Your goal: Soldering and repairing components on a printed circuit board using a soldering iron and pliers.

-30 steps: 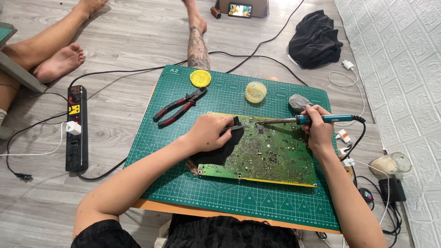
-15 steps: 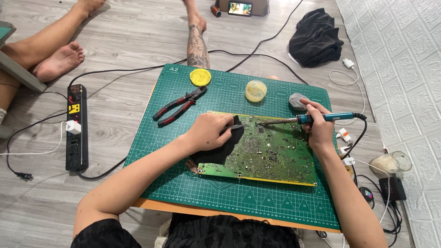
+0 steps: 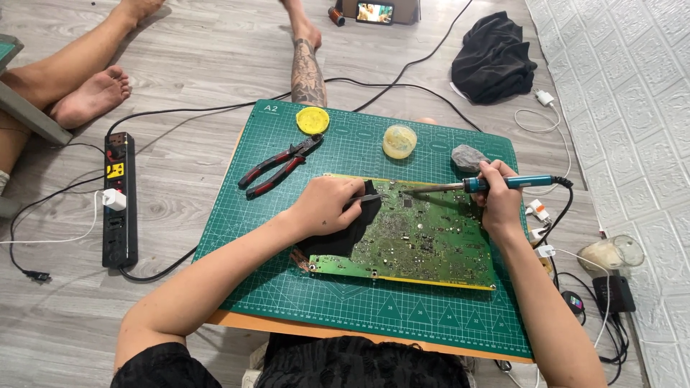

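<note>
While the left hand (image 3: 325, 207) pinches thin tweezers (image 3: 365, 200) on the green board (image 3: 417, 241), the right hand (image 3: 497, 201) grips the soldering iron (image 3: 474, 185), its long tip pointing sideways toward the left hand.

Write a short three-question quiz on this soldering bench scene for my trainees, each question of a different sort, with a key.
1. True or false: the right hand holds the soldering iron with its tip over the green circuit board.
2. What does the left hand hold against the board's left part? A) red-handled pliers B) slim tweezers C) a yellow sponge
3. Fill in: the red-handled pliers lie on the green cutting mat, to the ______ of the board.

Key
1. True.
2. B: the tweezers point right, above a black cloth.
3. Left; neither hand touches them.
</note>
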